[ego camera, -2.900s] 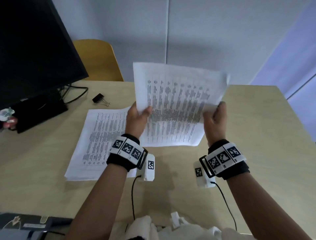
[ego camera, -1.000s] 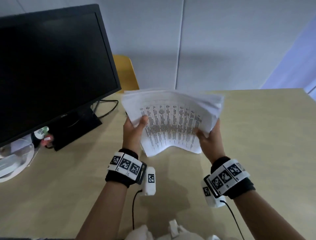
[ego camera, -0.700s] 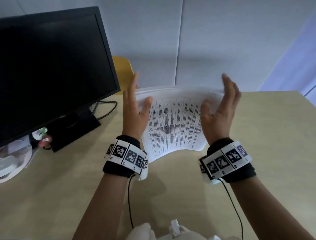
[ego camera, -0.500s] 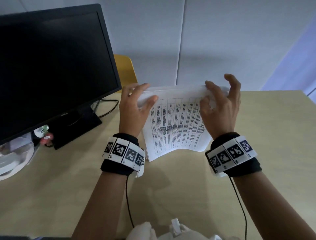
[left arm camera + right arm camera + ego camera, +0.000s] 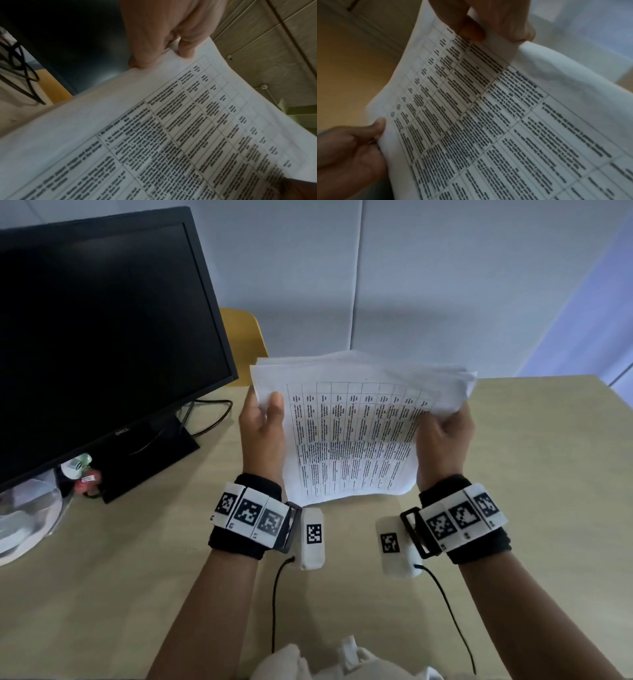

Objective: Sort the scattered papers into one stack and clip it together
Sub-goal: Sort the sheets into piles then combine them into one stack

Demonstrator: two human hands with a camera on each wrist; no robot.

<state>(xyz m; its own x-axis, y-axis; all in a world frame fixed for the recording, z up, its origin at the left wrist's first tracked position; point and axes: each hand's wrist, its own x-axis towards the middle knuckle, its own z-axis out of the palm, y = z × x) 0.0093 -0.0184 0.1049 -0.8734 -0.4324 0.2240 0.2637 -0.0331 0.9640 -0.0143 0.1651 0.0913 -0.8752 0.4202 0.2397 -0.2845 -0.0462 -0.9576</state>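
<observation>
Both hands grip the stack of printed sheets (image 5: pixel 349 433) again; half a second ago the fingers were arched over its top edge, squaring it. The left hand (image 5: pixel 262 433) now pinches the upper left side edge, thumb on the printed face. The right hand (image 5: pixel 443 440) pinches the right edge. The stack is held up above the desk (image 5: pixel 548 508), its lower edge close to the surface, contact unclear. The top edges are fanned apart near the right corner, so alignment looks unfinished and clipping is not yet due.

No binder clip shows in any view. The head view alone shows the fan and the monitor (image 5: pixel 102 337). The left wrist view shows the thumb (image 5: pixel 186 44) on the page. The right wrist view shows one sheet peeled away under the right fingers (image 5: pixel 471 31).
</observation>
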